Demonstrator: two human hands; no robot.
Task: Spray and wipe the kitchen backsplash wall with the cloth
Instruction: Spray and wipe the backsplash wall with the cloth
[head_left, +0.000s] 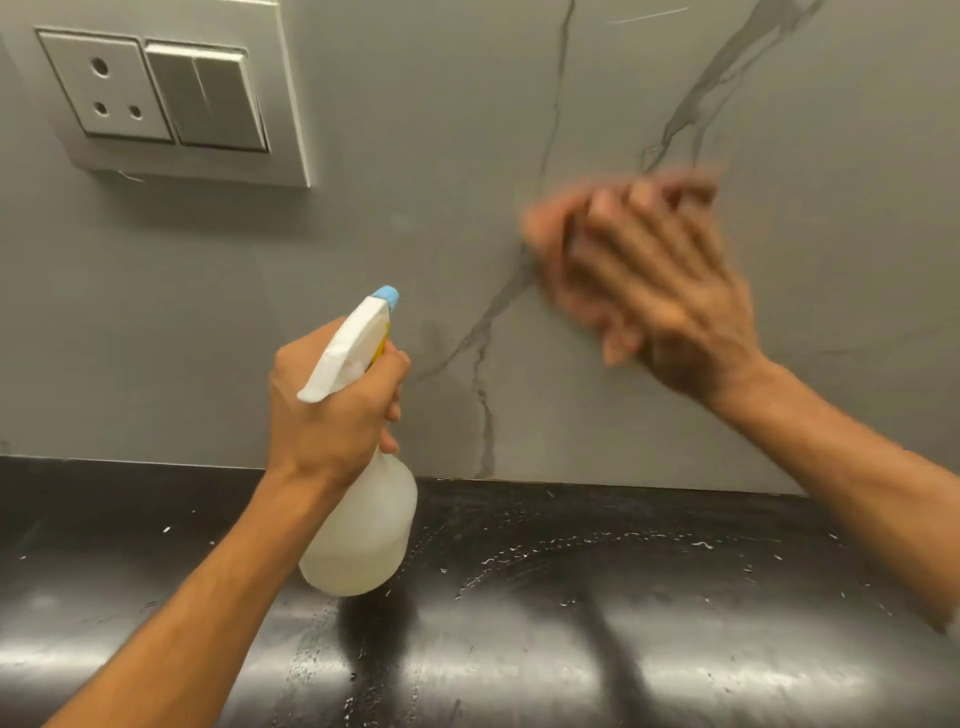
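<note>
My left hand (332, 410) grips the neck of a white spray bottle (363, 530) with a blue nozzle tip, held above the counter and pointed at the grey marble-veined backsplash wall (415, 218). My right hand (660, 280) is pressed flat against the wall to the right, blurred by motion. An orange-pink cloth (545, 234) shows under its fingers at the left edge; most of the cloth is hidden by the hand.
A white socket and switch plate (161, 93) is mounted on the wall at the upper left. A glossy black counter (571, 597) runs below the wall, with white specks and wet streaks on it.
</note>
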